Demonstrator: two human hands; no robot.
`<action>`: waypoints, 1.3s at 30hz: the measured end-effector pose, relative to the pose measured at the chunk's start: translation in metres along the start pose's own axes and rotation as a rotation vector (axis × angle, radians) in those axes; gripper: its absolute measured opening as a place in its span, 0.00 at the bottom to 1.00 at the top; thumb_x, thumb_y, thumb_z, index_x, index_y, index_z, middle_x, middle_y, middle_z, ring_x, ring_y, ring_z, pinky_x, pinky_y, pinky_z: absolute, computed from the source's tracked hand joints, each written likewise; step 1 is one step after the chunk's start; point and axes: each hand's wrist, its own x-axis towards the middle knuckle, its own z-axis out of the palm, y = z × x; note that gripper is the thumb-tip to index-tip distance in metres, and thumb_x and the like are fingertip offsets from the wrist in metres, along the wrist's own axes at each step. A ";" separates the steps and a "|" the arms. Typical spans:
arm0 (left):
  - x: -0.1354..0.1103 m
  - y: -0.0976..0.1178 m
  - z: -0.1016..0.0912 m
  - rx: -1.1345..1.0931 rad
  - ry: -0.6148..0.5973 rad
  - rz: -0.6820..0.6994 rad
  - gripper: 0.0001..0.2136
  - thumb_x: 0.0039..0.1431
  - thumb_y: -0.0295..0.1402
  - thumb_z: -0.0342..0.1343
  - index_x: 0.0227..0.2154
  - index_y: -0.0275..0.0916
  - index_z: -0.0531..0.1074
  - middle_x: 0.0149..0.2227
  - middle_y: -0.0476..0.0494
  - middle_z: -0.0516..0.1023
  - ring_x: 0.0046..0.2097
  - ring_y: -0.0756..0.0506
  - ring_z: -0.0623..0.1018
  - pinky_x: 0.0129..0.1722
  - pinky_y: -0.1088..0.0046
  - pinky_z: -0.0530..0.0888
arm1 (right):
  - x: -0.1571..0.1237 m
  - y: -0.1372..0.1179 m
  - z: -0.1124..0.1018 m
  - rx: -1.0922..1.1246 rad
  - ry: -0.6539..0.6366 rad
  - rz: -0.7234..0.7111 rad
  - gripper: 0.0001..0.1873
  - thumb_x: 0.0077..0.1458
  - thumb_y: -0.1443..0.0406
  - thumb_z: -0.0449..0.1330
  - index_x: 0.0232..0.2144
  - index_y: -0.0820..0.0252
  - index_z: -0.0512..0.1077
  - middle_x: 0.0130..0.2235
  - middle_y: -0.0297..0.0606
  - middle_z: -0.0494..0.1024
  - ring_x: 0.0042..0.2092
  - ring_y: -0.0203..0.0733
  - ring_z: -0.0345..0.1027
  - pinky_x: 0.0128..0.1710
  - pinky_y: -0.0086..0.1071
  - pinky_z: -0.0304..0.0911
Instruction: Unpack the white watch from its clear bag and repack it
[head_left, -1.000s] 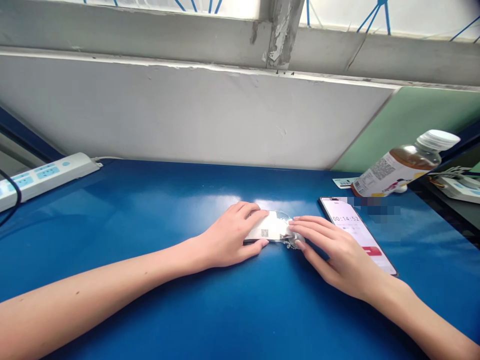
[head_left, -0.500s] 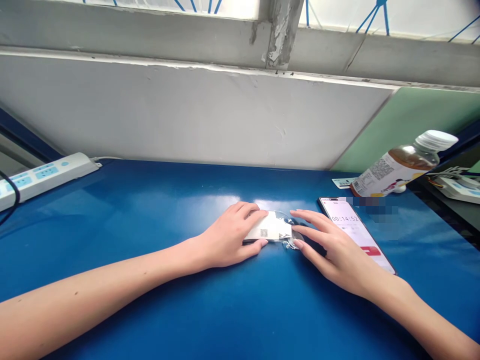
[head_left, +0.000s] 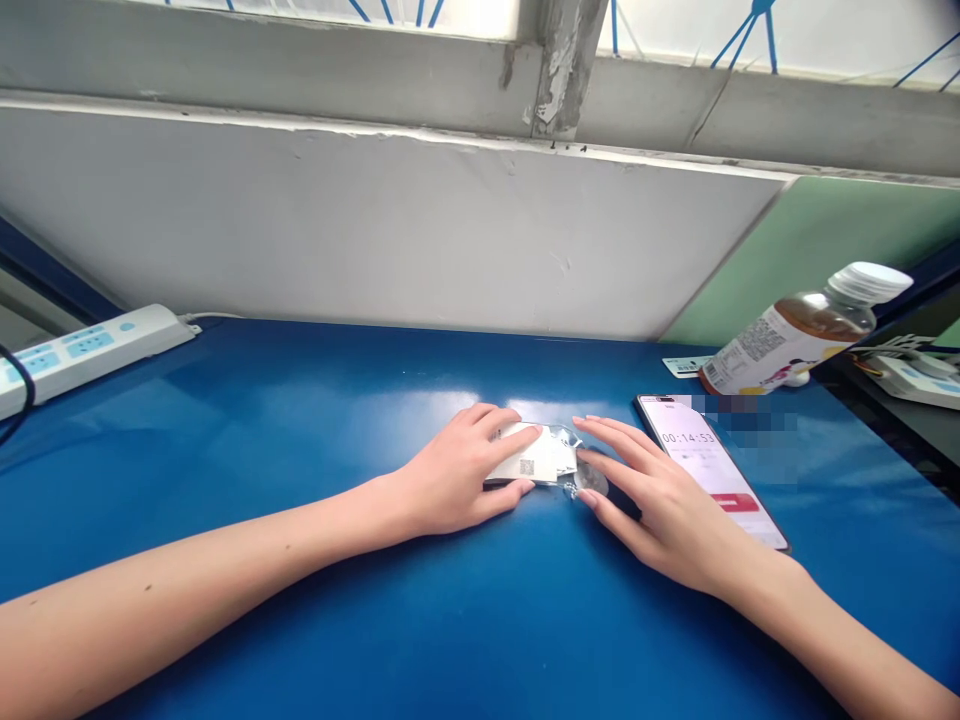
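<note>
A small white flat packet (head_left: 536, 466) with a printed square code lies on the blue table, with clear crinkled plastic at its right end. My left hand (head_left: 465, 470) grips its left part, thumb on the near edge and fingers over the top and far side. Beside the plastic end, my right hand (head_left: 652, 495) has its fingers spread, their tips at the plastic. Under and between those fingers shows a round greyish, see-through piece (head_left: 592, 478); I cannot tell what it is. The packet's left end is hidden by my left hand.
A phone (head_left: 712, 470) showing a running timer lies right of my right hand. Behind it a drink bottle (head_left: 795, 335) stands by a small card (head_left: 682, 367). A white power strip (head_left: 112, 350) lies at the far left, and a wall closes off the table's back edge.
My right hand has shifted slightly left, with its fingertips pushing the plastic end toward the packet. More of the round piece shows. My left hand has stayed almost still.
</note>
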 end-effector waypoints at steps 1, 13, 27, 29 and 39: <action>0.000 0.000 0.000 0.006 0.000 0.005 0.22 0.64 0.38 0.54 0.59 0.37 0.67 0.54 0.33 0.71 0.54 0.36 0.70 0.55 0.54 0.70 | 0.000 0.000 0.001 0.007 -0.016 0.000 0.17 0.66 0.62 0.54 0.53 0.64 0.71 0.65 0.52 0.64 0.66 0.56 0.56 0.60 0.51 0.65; -0.001 0.002 0.002 0.036 -0.004 0.013 0.21 0.65 0.38 0.54 0.59 0.40 0.67 0.54 0.34 0.72 0.54 0.35 0.70 0.55 0.54 0.70 | 0.003 -0.014 0.005 0.196 -0.131 0.056 0.22 0.64 0.56 0.56 0.56 0.60 0.68 0.71 0.49 0.51 0.72 0.57 0.36 0.65 0.54 0.55; 0.004 0.007 -0.002 0.097 -0.217 -0.013 0.27 0.69 0.43 0.49 0.66 0.35 0.57 0.67 0.30 0.60 0.69 0.29 0.55 0.65 0.46 0.57 | 0.004 0.010 -0.009 -0.015 0.099 0.069 0.16 0.63 0.63 0.57 0.52 0.60 0.73 0.62 0.50 0.69 0.68 0.60 0.50 0.62 0.60 0.58; 0.003 0.007 -0.003 0.083 -0.235 -0.025 0.28 0.69 0.43 0.49 0.67 0.37 0.54 0.68 0.31 0.57 0.70 0.29 0.53 0.65 0.46 0.56 | 0.005 0.012 -0.009 -0.060 0.136 0.103 0.13 0.63 0.63 0.57 0.47 0.62 0.75 0.57 0.51 0.74 0.66 0.62 0.56 0.61 0.61 0.60; 0.001 0.006 -0.005 0.040 -0.244 -0.008 0.36 0.63 0.48 0.54 0.68 0.36 0.52 0.69 0.28 0.53 0.70 0.26 0.49 0.65 0.41 0.54 | 0.002 0.000 -0.004 0.128 -0.011 0.043 0.18 0.65 0.64 0.55 0.55 0.60 0.70 0.54 0.47 0.77 0.57 0.51 0.71 0.54 0.46 0.72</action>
